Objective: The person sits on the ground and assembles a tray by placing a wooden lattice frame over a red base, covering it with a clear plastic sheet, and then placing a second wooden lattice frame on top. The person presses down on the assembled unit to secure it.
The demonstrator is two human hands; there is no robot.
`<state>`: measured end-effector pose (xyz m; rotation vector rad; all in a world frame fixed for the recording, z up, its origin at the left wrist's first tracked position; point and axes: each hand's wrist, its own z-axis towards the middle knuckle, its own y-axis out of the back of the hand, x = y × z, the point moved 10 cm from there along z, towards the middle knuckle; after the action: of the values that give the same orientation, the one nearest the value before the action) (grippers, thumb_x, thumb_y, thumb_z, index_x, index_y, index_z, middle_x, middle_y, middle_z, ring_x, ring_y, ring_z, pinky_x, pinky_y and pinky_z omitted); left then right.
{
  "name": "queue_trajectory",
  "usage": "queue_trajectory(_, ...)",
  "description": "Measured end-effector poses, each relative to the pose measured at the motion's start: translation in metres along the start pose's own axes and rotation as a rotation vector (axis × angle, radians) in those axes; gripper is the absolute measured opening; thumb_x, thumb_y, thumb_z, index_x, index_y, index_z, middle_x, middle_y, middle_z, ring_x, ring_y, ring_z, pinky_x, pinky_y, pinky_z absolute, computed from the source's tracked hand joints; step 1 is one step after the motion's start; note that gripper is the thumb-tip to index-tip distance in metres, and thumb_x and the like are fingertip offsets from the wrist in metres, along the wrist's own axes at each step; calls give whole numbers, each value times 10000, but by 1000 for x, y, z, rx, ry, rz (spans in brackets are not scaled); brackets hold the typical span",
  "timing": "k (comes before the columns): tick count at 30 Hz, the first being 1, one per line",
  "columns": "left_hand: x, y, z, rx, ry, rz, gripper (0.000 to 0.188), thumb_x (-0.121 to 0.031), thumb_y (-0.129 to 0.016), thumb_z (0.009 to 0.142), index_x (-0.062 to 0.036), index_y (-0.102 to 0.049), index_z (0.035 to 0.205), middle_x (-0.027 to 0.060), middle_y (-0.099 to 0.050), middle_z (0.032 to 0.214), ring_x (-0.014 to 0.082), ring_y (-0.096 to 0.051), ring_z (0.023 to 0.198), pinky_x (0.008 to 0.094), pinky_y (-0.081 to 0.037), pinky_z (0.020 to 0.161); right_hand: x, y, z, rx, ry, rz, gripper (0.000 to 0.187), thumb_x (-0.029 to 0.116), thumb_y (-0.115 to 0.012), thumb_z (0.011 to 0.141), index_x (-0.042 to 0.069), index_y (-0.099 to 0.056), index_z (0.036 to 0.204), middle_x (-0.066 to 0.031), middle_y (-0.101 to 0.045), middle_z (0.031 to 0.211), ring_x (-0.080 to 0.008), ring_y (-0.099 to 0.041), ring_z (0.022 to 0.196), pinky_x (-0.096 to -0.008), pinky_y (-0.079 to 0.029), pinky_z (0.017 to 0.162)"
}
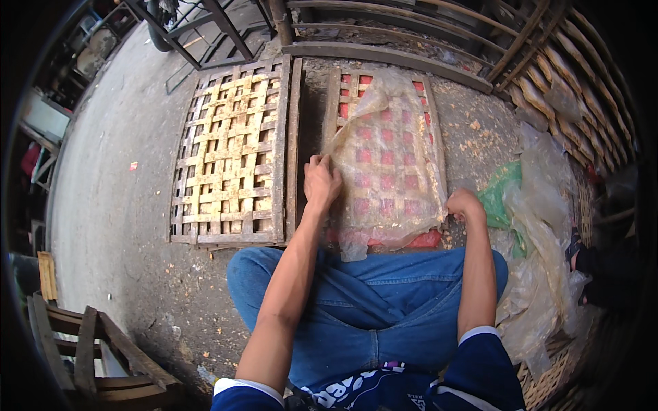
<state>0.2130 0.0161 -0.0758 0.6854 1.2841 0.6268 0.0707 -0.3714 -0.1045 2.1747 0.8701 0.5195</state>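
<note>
In front of my crossed legs lies a woven bamboo tray (332, 103) with red material showing through its gaps. A clear, crumpled plastic sheet (387, 175) covers most of it, its upper left edge folded over. My left hand (322, 183) is at the sheet's left edge, fingers curled onto the plastic. On the opposite side my right hand (466, 204) is closed at the sheet's lower right edge, its fingertips pinched together. Some red sheeting (426, 239) pokes out at the tray's near end.
A stack of woven trays in wooden frames (229, 154) stands to the left. At right lie a heap of clear plastic sheets (548, 205) and a green plastic piece (504, 195). Wooden rails (391, 58) cross the far side; a wooden rack (103, 356) sits at lower left.
</note>
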Motion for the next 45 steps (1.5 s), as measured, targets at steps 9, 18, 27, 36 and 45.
queue_trajectory(9, 12, -12, 0, 86, 181, -54, 603, -266, -673, 841, -44, -502, 1375, 235, -409, 1409, 422, -447, 1274, 491, -445, 1036, 70, 51, -4, -410, 476, 231, 275, 288, -682, 892, 36, -692, 1001, -88, -710, 912, -175, -677, 820, -337, -541, 686)
queue_trajectory(18, 12, -5, 4, 71, 241, -67, 640, -307, -697, 845, -29, -470, 1375, 236, -396, 1427, 421, -432, 1272, 516, -448, 1018, 248, 43, 74, 129, 353, 948, 574, 435, -677, 925, 10, -544, 1287, -89, -666, 1073, -130, -621, 783, -289, -545, 621)
queue_trajectory(27, 2, 4, 11, 70, 256, -31, 653, -328, -676, 848, 39, -508, 1362, 209, -487, 1365, 381, -479, 1230, 493, -446, 988, 344, 110, 173, -779, 342, 726, 579, 241, -795, 762, 47, -592, 1269, -185, -683, 1185, -320, -665, 1065, -395, -518, 931)
queue_trajectory(36, -5, -3, 14, 107, 249, -1, 634, -338, -686, 849, 46, -539, 1331, 224, -479, 1371, 401, -473, 1232, 498, -455, 991, 451, 96, 146, -600, 735, 291, 484, 301, -723, 846, 81, -616, 1264, -153, -672, 1208, -344, -595, 1202, -428, -467, 1015)
queue_trajectory(45, 5, 0, 15, 56, 308, -86, 611, -333, -691, 852, 35, -563, 1323, 232, -501, 1351, 407, -494, 1225, 476, -449, 1018, 299, 143, 166, -804, 754, 298, 338, 213, -673, 871, 53, -660, 1169, -154, -710, 1103, -302, -708, 919, -387, -539, 859)
